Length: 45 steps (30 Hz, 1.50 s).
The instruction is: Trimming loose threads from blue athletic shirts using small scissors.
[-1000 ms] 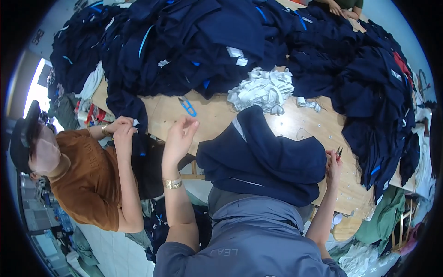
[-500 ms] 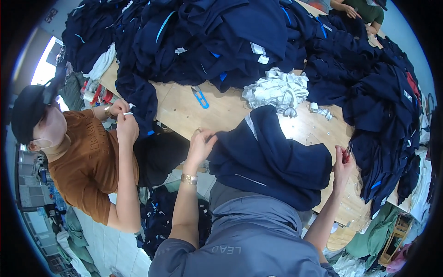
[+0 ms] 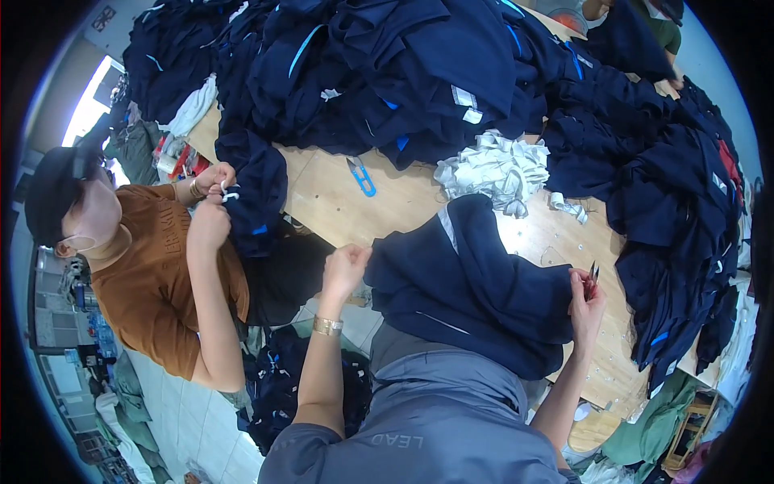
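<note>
A navy garment (image 3: 492,282) lies bunched across my lap and the table's near edge, with a pale strip near its top. My left hand (image 3: 345,270) is closed in a pinch at the garment's left edge. At its right edge, my right hand (image 3: 587,302) holds small thread snips (image 3: 595,274), blades pointing up and away from me. Red shows between the fingers, and the rest of the snips is hidden in the palm. The fingers of that hand also touch the cloth.
On the wooden table (image 3: 322,189) lie blue-handled snips (image 3: 363,177) and a heap of white strips (image 3: 496,169). Piles of navy garments (image 3: 387,73) line the back and right. A co-worker (image 3: 157,266) sits at left, handling a small white piece; another person (image 3: 665,36) is at far right.
My right hand has come in to the garment's right edge, and the snips' blades now show clearly. My left fingers have drawn together. The far person's dark cloth has been raised.
</note>
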### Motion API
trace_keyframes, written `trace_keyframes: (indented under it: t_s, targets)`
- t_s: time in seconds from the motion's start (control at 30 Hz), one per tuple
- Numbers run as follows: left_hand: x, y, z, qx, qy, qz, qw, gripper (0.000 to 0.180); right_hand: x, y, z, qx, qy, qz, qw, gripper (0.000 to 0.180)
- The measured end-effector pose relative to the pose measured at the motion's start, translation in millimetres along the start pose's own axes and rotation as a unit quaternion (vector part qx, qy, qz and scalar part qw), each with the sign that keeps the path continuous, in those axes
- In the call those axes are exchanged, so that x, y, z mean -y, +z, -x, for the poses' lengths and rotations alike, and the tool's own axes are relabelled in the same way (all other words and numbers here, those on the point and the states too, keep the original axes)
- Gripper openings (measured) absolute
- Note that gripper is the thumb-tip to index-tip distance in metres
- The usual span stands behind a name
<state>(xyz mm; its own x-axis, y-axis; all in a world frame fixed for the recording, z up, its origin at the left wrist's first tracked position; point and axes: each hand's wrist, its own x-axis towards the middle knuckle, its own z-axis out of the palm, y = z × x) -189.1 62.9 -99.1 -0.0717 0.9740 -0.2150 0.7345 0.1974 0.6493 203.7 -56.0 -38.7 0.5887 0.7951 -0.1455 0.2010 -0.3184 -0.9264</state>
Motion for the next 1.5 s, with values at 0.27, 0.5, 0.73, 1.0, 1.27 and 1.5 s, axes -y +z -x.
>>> trace_keyframes:
  t_s: [0.27, 0.5, 0.73, 1.0, 1.27, 1.5]
  targets:
    - [-20, 32, 10, -0.046, -0.021, 0.052, 0.997, 0.016, 26, 74, 25, 0.183, -0.073, -0.002, 0.98, 0.016]
    - [3, 47, 1, 0.056, -0.097, 0.245, 0.963, 0.01, -27, 133, 34, 0.227, -0.354, 0.302, 0.855, 0.025]
    - [-70, 24, 49, 0.33, -0.381, 0.71, 0.492, 0.017, 46, 78, -19, -0.034, -0.161, -0.122, 0.979, 0.015]
    - [-199, -29, 84, 0.324, 0.01, 0.724, 0.609, 0.03, 71, 42, 9, 0.051, -0.1, -0.27, 0.956, 0.013]
    - [-184, 33, 80, 0.336, -0.047, 0.657, 0.673, 0.023, 60, 44, 35, 0.059, -0.06, -0.236, 0.968, 0.01]
    - [-176, 55, 95, 0.41, -0.14, 0.686, 0.584, 0.034, 66, 52, 47, 0.117, -0.193, -0.065, 0.972, 0.025]
